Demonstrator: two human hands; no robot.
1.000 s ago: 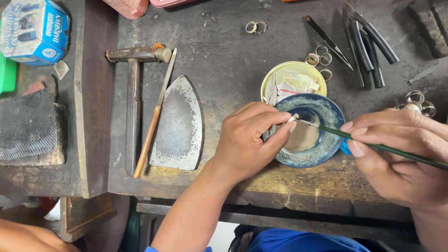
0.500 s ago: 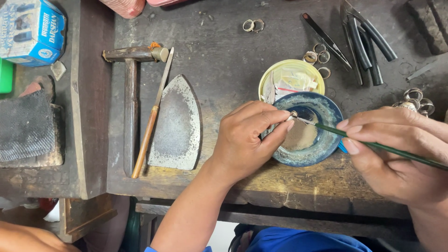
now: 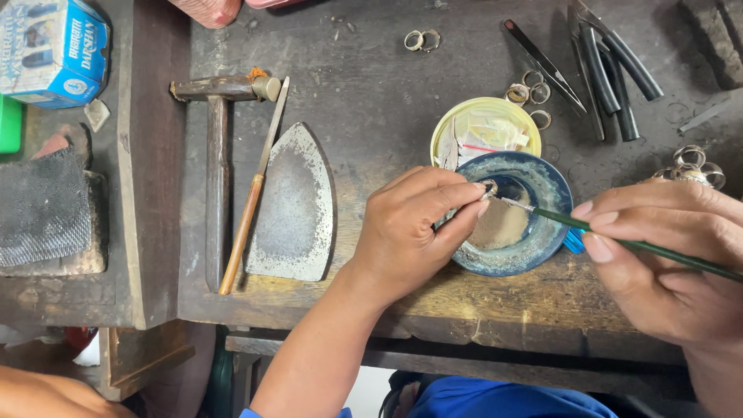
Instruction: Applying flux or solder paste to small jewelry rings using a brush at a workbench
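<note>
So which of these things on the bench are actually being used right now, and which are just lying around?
In use:
- left hand pinching a small ring
- right hand holding a thin green brush, its tip at the ring
- blue dish beneath them

Lying about:
- hammer
- file
- flat iron plate
- yellow lid
- tweezers
- pliers
- loose rings
- blue box

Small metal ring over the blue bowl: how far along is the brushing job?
In hand: the left hand pinches a small metal ring over the round blue bowl; the right hand touches a thin green-handled brush to it. Done: nothing I can confirm as finished. Left: loose metal rings on the dark wooden bench lie untouched; brushed or not, cannot tell.
</note>
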